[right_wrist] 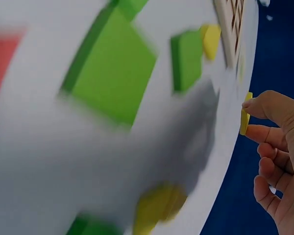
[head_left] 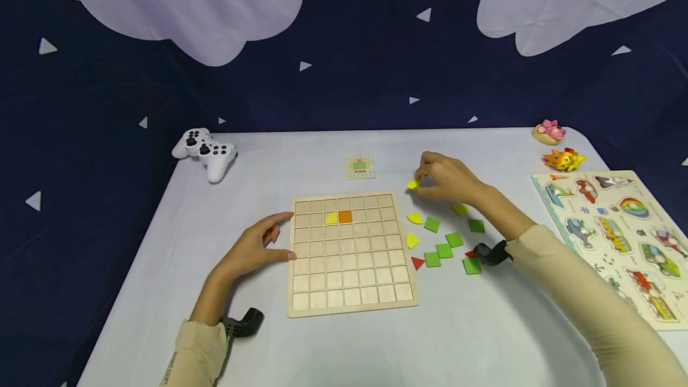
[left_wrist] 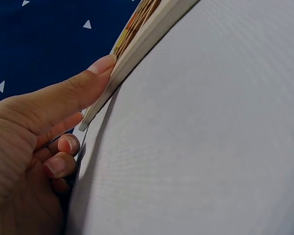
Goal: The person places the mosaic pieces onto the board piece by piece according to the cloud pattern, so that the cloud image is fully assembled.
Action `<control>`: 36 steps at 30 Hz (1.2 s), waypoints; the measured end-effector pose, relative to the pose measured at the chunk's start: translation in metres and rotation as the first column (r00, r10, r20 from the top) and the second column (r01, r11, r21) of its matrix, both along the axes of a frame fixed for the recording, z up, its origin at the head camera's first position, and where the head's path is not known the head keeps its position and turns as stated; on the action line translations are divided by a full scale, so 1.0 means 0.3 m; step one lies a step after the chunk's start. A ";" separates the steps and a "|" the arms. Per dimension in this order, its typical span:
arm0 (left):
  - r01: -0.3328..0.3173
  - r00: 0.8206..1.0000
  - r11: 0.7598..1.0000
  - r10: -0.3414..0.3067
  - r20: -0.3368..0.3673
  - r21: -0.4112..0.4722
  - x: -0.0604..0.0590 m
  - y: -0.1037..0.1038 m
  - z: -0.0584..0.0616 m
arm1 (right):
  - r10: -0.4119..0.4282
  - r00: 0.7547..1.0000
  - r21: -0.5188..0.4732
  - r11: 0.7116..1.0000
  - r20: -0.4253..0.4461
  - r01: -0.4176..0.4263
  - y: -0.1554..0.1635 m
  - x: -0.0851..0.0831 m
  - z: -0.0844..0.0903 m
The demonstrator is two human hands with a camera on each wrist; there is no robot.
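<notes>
Head view: a yellow piece (head_left: 412, 184) is pinched by the right hand (head_left: 448, 179); the board (head_left: 349, 255) is steadied by the relaxed left hand (head_left: 252, 249). Placing likely comes next.

The left hand (head_left: 252, 248) rests low with thumb extended and fingers curled; the right hand (head_left: 448, 179) reaches forward, fingertips pinched together.

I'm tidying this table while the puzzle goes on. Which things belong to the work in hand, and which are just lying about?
In use:
wooden grid board, steadied by the left hand
yellow piece, pinched by the right hand
loose green, yellow and red pieces
pattern card

Lying about:
white game controller
two small toy figures
picture peg puzzle
</notes>
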State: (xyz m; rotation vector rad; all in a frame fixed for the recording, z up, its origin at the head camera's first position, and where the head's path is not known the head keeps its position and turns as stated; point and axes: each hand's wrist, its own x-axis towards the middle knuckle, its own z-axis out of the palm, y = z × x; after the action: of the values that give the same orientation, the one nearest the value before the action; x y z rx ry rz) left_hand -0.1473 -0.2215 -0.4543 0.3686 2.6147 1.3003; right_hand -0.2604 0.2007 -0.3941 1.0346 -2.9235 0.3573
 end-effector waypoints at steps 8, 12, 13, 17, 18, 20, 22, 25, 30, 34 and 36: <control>-0.007 1.000 1.000 0.007 0.012 -0.002 0.005 0.004 0.002 | 0.119 0.993 -0.025 0.992 -0.024 -0.120 -0.149 0.027 -0.002; -0.004 1.000 1.000 0.004 0.011 0.003 0.005 0.001 -0.001 | 0.173 0.984 -0.010 0.985 -0.040 -0.173 -0.220 0.050 -0.004; -0.004 1.000 1.000 0.004 0.007 0.003 0.004 -0.001 -0.001 | 0.186 0.982 -0.010 0.982 -0.042 -0.186 -0.238 0.056 -0.002; 0.004 1.000 1.000 -0.004 -0.010 0.011 0.000 -0.006 -0.003 | 0.224 0.973 0.002 0.975 -0.049 -0.224 -0.310 0.078 -0.002; 0.006 1.000 1.000 -0.006 -0.013 0.011 -0.001 -0.007 -0.002 | 0.233 0.971 0.006 0.973 -0.051 -0.233 -0.327 0.084 -0.001; 0.008 1.000 1.000 -0.008 -0.014 0.016 -0.002 -0.007 -0.002 | 0.251 0.966 0.013 0.968 -0.056 -0.251 -0.360 0.095 0.000; 0.010 1.000 1.000 -0.010 -0.015 0.015 -0.002 -0.007 -0.001 | 0.270 0.961 0.023 0.963 -0.062 -0.269 -0.390 0.106 -0.002; 0.007 1.000 1.000 -0.007 -0.008 0.012 -0.002 -0.005 -0.001 | 0.303 0.950 0.030 0.953 -0.072 -0.301 -0.432 0.118 -0.009; 0.009 1.000 0.999 -0.009 -0.004 0.031 -0.001 -0.005 0.000 | 0.341 0.938 0.021 0.940 -0.061 -0.341 -0.495 0.137 -0.022; 0.010 1.000 0.999 -0.010 0.004 0.049 0.000 -0.006 0.001 | 0.349 0.936 0.017 0.937 -0.031 -0.349 -0.531 0.152 -0.025; 0.009 1.000 0.999 -0.009 0.006 0.052 0.000 -0.005 0.003 | 0.348 0.937 0.028 0.937 -0.024 -0.348 -0.544 0.158 -0.027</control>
State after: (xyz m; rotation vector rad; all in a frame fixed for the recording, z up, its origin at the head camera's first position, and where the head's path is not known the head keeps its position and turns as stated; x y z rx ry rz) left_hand -0.1472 -0.2230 -0.4534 0.3834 2.5745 1.3668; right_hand -0.2131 0.0375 -0.4022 1.5510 -2.7165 0.3097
